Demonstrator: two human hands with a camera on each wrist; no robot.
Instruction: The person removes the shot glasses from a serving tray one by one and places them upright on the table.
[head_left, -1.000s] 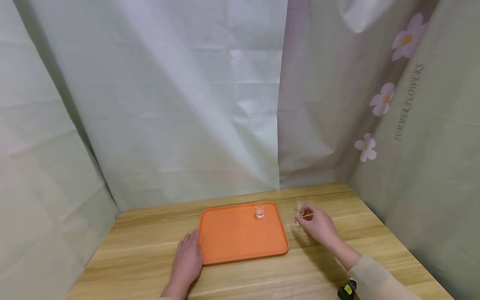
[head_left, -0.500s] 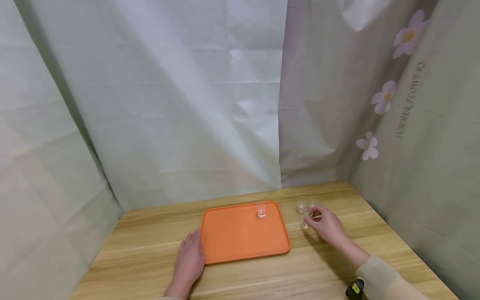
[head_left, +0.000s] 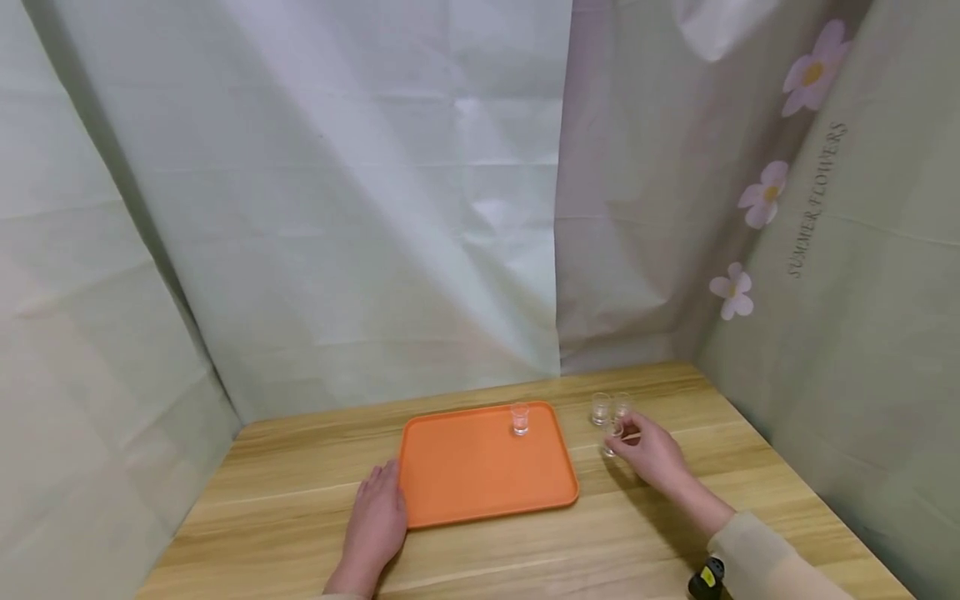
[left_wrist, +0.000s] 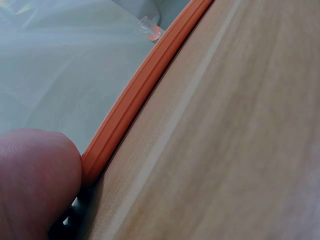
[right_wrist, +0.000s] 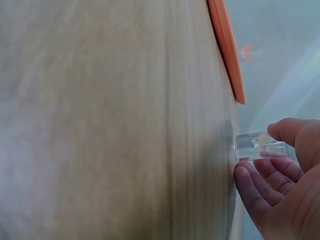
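My right hand [head_left: 651, 454] holds a small clear shot glass [right_wrist: 250, 146] between thumb and fingers, to the right of the orange tray [head_left: 480, 479]. In the right wrist view the glass's base is at the tabletop. Just behind that hand stand two more clear shot glasses, one on the left [head_left: 601, 410] and one on the right [head_left: 622, 403]. Another shot glass [head_left: 521, 420] stands upright on the tray near its back right corner. With fingers extended, my left hand [head_left: 375, 517] rests on the table against the tray's left edge; its thumb [left_wrist: 42, 170] touches the tray's corner.
A wood-grain table [head_left: 285, 483] carries everything. Pale curtains [head_left: 375, 208] close off the back and both sides, the right one printed with pink flowers [head_left: 731, 290]. A dark device with a yellow mark [head_left: 707, 578] sits at the right wrist.
My right hand has shifted slightly right, away from the tray, with the shot glass, uncovering more of the glasses behind. The left hand and tray look unchanged.
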